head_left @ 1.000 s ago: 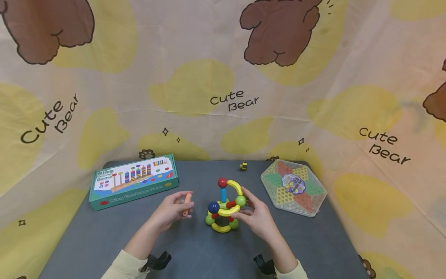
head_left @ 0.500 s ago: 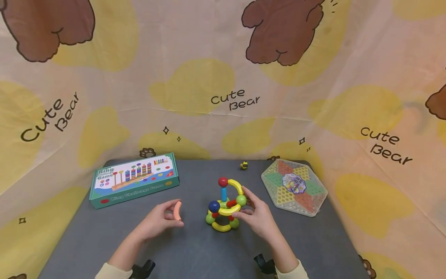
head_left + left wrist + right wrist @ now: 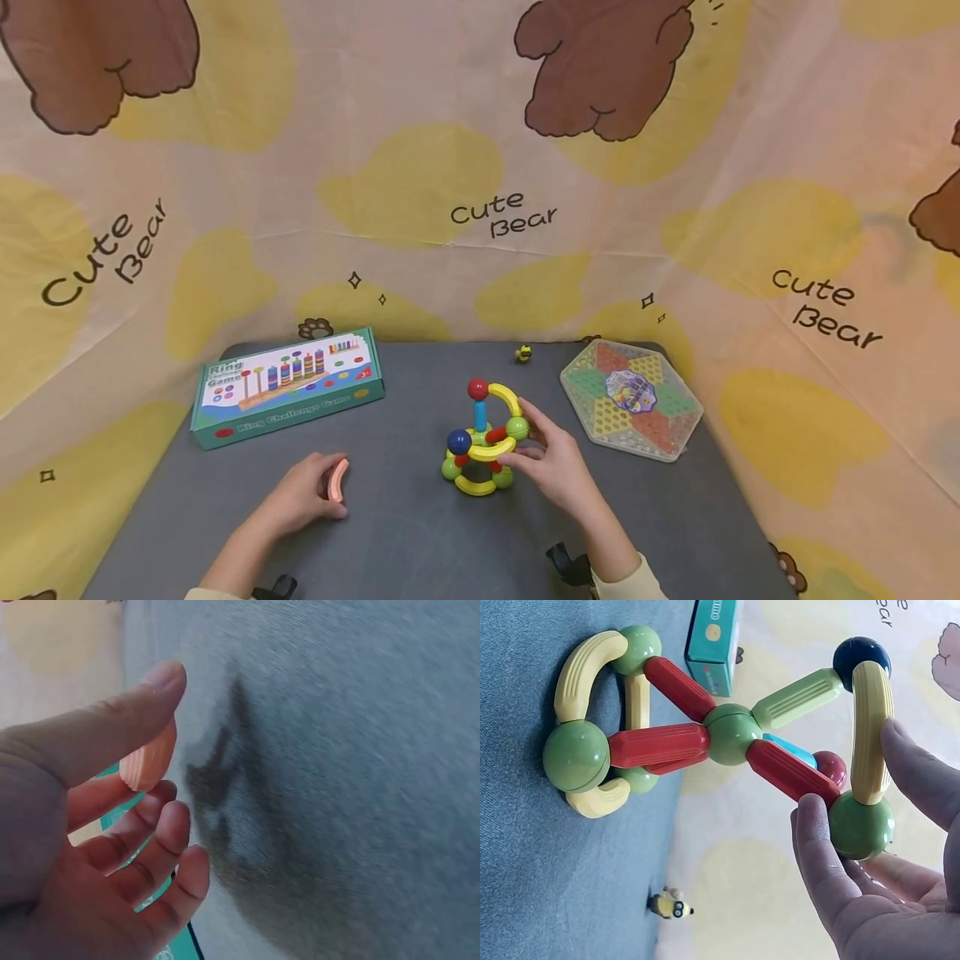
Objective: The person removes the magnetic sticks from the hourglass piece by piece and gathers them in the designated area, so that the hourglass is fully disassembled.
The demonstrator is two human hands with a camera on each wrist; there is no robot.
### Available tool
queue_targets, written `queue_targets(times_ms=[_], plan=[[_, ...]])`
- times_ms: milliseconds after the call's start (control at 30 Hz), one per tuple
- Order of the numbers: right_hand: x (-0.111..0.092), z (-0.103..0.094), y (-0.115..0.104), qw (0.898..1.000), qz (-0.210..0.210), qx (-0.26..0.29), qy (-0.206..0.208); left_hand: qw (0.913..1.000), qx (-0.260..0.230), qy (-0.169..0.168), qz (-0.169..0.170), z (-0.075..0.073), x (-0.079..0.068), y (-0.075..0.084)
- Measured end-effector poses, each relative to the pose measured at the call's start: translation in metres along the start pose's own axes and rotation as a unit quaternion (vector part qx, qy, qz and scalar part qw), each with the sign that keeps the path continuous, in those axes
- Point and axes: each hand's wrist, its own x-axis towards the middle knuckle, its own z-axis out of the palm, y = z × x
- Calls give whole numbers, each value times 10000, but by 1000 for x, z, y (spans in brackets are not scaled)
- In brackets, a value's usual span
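Observation:
Magnetic rods and balls are joined into a model [image 3: 733,735] that stands near the middle of the table. Three green balls and curved yellow rods form its base. Red rods lead up to a central green ball. Higher up are a blue ball [image 3: 459,442], a red ball [image 3: 477,389] and more curved yellow rods. My right hand [image 3: 558,471] holds the model by its right side, fingers around a green ball [image 3: 861,825] and thumb against a curved yellow rod [image 3: 872,735]. To the left, my left hand [image 3: 300,493] pinches a curved orange rod [image 3: 338,481] between thumb and index finger.
A green Ring Challenge Game box [image 3: 288,387] lies at the back left of the grey table [image 3: 420,550]. At the back right is a hexagonal board-game case [image 3: 632,400]. A small yellow-and-black figure [image 3: 523,354] stands at the back edge, before a bear-print cloth [image 3: 420,183].
My left hand has moved left and toward me with the orange rod, away from the model, and the rod has turned in view. The right hand and model have stayed in place.

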Motion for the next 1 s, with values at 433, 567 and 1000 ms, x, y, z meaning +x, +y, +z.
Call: queue_targets(times_ms=[433, 567, 1000], plan=[[0, -2, 1, 10000, -58, -76, 5, 9990, 241, -91, -371, 8, -1, -12], [-1, -3, 2, 9998, -175, 28, -21, 9991, 200, -115, -367, 7, 1, -11], [-2, -4, 3, 9997, -153, 139, -110, 9991, 283, -125, -296, 5, 10, -5]])
